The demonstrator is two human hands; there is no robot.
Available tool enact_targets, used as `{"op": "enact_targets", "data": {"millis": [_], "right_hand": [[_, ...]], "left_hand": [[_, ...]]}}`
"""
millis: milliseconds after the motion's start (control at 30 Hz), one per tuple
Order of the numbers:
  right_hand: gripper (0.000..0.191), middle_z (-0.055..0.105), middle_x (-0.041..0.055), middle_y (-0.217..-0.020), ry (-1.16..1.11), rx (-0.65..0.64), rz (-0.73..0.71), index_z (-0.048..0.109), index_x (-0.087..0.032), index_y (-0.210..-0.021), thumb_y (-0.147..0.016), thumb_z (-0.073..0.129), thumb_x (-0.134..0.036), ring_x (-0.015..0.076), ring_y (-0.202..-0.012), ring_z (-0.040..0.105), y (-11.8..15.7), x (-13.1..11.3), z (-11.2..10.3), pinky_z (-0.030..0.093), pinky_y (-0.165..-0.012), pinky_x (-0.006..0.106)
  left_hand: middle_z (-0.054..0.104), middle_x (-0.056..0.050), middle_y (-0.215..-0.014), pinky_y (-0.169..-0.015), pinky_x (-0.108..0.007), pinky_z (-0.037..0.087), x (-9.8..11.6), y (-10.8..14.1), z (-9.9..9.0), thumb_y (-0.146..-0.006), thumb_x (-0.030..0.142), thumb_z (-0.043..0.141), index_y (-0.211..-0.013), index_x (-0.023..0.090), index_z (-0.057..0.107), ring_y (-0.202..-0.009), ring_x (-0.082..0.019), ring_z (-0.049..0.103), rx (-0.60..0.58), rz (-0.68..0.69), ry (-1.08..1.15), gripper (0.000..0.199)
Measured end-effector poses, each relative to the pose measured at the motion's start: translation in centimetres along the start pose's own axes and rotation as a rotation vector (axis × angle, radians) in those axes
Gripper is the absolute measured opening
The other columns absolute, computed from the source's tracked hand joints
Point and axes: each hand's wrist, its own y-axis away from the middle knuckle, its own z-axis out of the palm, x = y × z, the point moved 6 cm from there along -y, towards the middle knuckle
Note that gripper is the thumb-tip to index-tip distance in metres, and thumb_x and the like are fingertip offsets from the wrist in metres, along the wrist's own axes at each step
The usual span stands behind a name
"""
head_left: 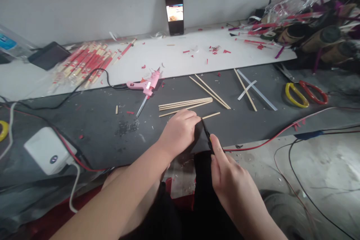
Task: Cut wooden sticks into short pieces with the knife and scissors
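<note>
The left hand [180, 132] is shut around a thin wooden stick [211, 115], and one end of the stick pokes out past the fingers. The right hand [233, 182] is clamped on a small black cutter [207, 134], and the tip of the cutter is right by the stick. The two hands are close together at the front edge of the bench [84, 127]. Just past them lie more wooden sticks [185, 103]. To the left of those sticks is a pink glue gun [146, 84]. Near the right edge are scissors [306, 93] with yellow and red handles. At the back, a phone [173, 7] stands against the wall [84, 0].
</note>
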Motion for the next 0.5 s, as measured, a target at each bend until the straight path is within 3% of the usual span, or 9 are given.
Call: {"op": "enact_targets", "data": {"millis": [200, 500], "right_hand": [[0.057, 0.077, 0.0093, -0.089, 0.006, 0.065, -0.038, 0.036, -0.012, -0.158, -0.102, 0.039, -0.016, 0.0226, -0.054, 0.071, -1.4, -0.1, -0.2, 0.052, -0.045, 0.032], [0.057, 0.078, 0.0084, -0.09, -0.05, 0.071, -0.004, 0.037, -0.012, -0.157, -0.1, 0.037, -0.013, 0.0192, -0.048, 0.068, 0.6, -0.4, -0.1, 0.048, -0.04, 0.029]], "left_hand": [[0.075, -0.008, -0.096, -0.086, -0.037, 0.055, 0.1, -0.2, -0.1, -0.094, 0.002, 0.05, -0.089, 0.015, 0.074, -0.091, -0.022, 0.065, -0.015, -0.002, 0.006, 0.028], [0.075, -0.008, -0.097, -0.086, -0.037, 0.055, 0.0, 0.1, 0.2, -0.089, -0.003, 0.049, -0.088, 0.016, 0.074, -0.092, -0.022, 0.064, 0.011, -0.009, -0.021, 0.031]]}}
